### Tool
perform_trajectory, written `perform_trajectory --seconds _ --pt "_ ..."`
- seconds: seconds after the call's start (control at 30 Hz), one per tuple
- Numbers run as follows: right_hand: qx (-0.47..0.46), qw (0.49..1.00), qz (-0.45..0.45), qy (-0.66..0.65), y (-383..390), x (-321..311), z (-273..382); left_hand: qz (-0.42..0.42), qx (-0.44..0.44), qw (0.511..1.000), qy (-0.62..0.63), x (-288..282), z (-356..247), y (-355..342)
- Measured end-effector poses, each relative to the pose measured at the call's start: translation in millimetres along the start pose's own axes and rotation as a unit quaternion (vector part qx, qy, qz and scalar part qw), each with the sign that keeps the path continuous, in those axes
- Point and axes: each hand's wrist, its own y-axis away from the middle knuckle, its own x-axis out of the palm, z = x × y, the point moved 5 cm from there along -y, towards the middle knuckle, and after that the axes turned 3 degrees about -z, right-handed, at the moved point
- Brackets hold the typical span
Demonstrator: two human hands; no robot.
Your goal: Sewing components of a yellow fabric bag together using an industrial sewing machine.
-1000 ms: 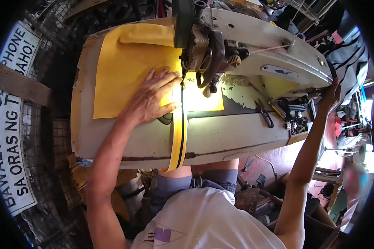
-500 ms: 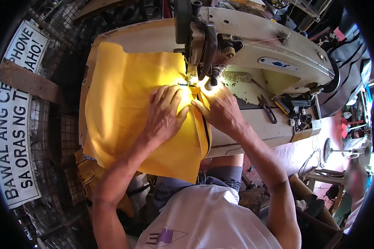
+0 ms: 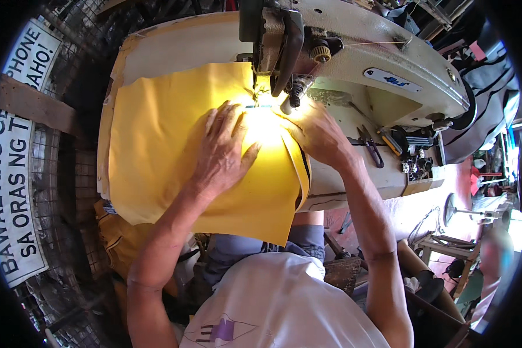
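A wide sheet of yellow fabric [image 3: 156, 133] lies on the sewing machine's bed, its inner edge under the needle area of the machine head [image 3: 278, 52]. My left hand [image 3: 223, 145] rests on it with fingers stretched forward, thumb apart. At the fabric's right edge, just right of the needle, my right hand [image 3: 325, 136] is closed on the cloth; bright lamp glare washes out its fingertips. A narrow yellow strip with a dark edge [image 3: 300, 174] curves down from between the hands. The fabric's near corner hangs over the table edge above my lap.
Scissors [image 3: 371, 148] and a yellow-black cutter [image 3: 392, 142] lie right of the machine, beside a small tray of metal parts [image 3: 417, 165]. More yellow cloth [image 3: 119, 243] hangs below the table at left. A wire mesh wall with a white sign [image 3: 17, 191] stands at far left.
The fabric has turned slightly, its left part lying flatter and its near corner shifted right. Both hands have stayed close to the needle, and the dark-edged strip now bows further right.
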Motion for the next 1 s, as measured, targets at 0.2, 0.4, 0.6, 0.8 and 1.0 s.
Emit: perform_trajectory --seconds 0.2,0.4,0.6,0.8,1.0 --pt "0.159 0.975 -0.144 0.06 59.5 -58.6 3.7 0.011 -0.012 1.0 -0.023 2.0 -1.3 0.4" --pt "0.248 0.878 -0.256 0.32 139.4 -106.9 -29.0 0.014 -0.012 1.0 -0.018 5.3 -4.9 -0.6" --pt "0.295 0.868 -0.268 0.296 169.9 -94.5 -57.7 0.049 -0.011 0.999 0.003 6.4 2.5 -6.2" --pt "0.292 0.869 -0.274 0.289 171.8 -92.4 -57.2 0.033 -0.011 0.999 -0.01 5.3 13.3 -18.8" --pt "0.292 0.871 -0.273 0.287 172.9 -91.8 -57.9 0.055 -0.017 0.998 -0.012 8.8 14.0 -17.5"
